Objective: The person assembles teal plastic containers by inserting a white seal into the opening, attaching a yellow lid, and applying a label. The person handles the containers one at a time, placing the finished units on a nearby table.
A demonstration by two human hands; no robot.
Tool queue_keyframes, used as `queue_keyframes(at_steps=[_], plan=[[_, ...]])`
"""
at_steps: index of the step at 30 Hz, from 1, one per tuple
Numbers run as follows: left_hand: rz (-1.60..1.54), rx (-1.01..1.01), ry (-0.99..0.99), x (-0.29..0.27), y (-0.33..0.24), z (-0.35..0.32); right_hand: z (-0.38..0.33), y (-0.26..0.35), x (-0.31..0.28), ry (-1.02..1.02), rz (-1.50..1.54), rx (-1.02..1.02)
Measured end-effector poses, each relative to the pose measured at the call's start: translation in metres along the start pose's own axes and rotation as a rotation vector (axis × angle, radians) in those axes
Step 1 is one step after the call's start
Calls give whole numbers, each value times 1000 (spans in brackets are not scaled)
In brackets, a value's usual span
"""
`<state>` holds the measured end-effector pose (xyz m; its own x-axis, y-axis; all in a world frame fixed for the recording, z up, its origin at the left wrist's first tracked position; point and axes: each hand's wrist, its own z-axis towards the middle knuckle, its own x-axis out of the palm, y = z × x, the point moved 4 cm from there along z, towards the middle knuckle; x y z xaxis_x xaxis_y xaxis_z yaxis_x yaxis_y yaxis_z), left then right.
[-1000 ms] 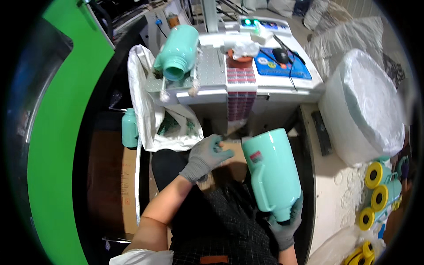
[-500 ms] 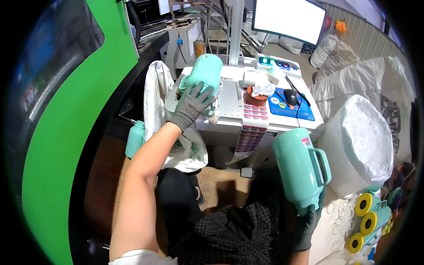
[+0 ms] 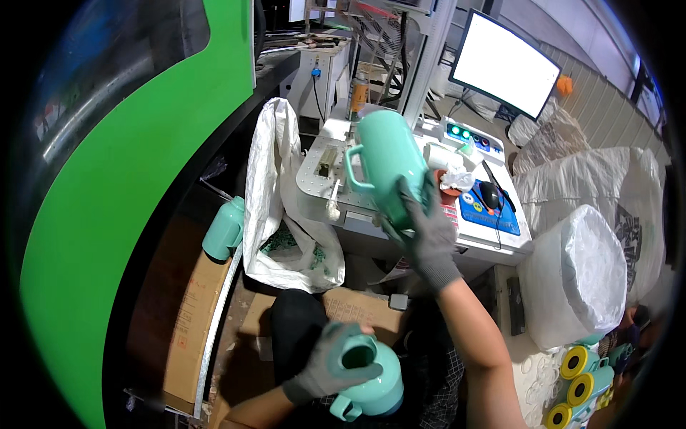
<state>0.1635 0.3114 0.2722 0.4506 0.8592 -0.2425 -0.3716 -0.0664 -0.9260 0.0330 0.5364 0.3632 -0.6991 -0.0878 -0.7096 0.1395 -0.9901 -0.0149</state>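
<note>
My left hand (image 3: 330,363), in a grey glove, is wrapped round the neck of a teal jug (image 3: 382,382) low over my lap. Its open mouth faces up, and its side handle points down to the left. Higher up, my gloved right hand (image 3: 426,232) grips the lower end of a second teal jug (image 3: 391,154), held tilted over the white workbench. That jug's handle sticks out to the left. Behind it lies a perforated metal plate (image 3: 309,179) with a small fixture, partly hidden by the jug.
Beside the bench hangs a white sack (image 3: 268,164) holding green scraps. Another teal jug (image 3: 226,229) stands on a cardboard box at left. A mouse (image 3: 489,194), monitor (image 3: 504,63) and button panel (image 3: 475,140) are at right. A lined white bin (image 3: 564,279) stands near yellow-ringed jugs (image 3: 580,388).
The view has shifted. My left hand has brought its jug from the bench down to my lap. My right hand has raised the other jug from the lower right to above the bench.
</note>
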Motion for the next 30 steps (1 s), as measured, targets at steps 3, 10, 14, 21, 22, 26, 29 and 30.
queue_keyframes(at_steps=[3, 10, 14, 21, 22, 26, 29, 30], plan=[[-23, 30, 61, 11, 12, -7, 44, 11, 56, 106, -78, 12], [-252, -85, 209, 13, 18, -4, 84, 34, 112, 452, -217, 81], [-205, -46, 224, 13, 18, -1, 91, 37, 108, 531, -202, 102], [-175, -29, 206, 11, 14, -4, 72, 48, 57, 427, -182, 99], [-167, -25, 209, 12, 13, -4, 52, 39, 45, 261, -81, 23], [-247, -103, 162, 12, 17, -10, -60, 15, -11, 70, 212, -30], [-175, -34, 143, 17, 10, -2, -148, -13, -21, 176, 640, 396], [-146, -37, 159, 21, 7, 0, -181, -20, -11, 190, 1019, 723]])
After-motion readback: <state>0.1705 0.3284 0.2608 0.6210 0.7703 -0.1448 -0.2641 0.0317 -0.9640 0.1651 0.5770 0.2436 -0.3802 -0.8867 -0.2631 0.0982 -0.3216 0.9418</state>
